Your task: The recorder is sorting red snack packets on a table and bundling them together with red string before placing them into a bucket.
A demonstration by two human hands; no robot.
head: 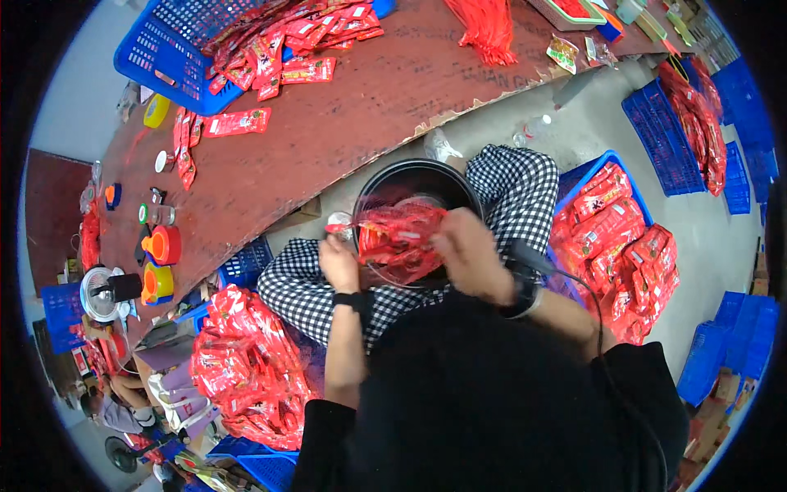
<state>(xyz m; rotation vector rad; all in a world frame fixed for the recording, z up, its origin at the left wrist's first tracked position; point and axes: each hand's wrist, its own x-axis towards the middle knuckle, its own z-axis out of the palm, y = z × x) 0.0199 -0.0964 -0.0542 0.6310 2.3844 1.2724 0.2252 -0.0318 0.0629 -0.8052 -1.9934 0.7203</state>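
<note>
A black bucket (418, 167) stands between my knees, and over its opening is a red mesh net bag (403, 237) filled with red packets. My left hand (339, 261) is closed at the bag's left side, with a bit of red and something silvery at its fingertips. Blurred by motion, my right hand (470, 255) is at the bag's right edge; its grip cannot be told. To the left are filled red net bags (246, 369) piled over a blue crate. On the right, more filled bags (615, 246) lie in and over another blue crate (636, 190).
A worn red-brown table (307, 147) reaches from left to upper right. On it are a blue basket (163, 58) spilling red packets, a bundle of red nets (489, 31) and tape dispensers (163, 246). A small fan (101, 294) stands left; a person (117, 412) sits beyond.
</note>
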